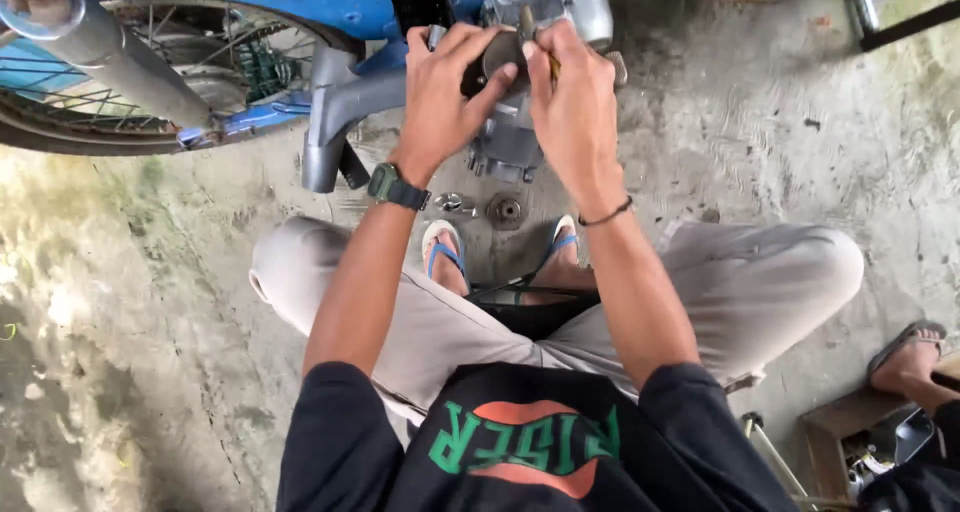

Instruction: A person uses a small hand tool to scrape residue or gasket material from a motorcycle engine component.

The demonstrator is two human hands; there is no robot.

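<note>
Both hands, left (440,97) and right (572,107), clamp a mostly hidden dark round part (497,57).

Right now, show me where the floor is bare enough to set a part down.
Bare concrete floor lies left of the left knee, below the wheel. More lies right of the engine, above the right knee. Crowded: between the sandalled feet, where a small gear and metal bits lie.
</note>
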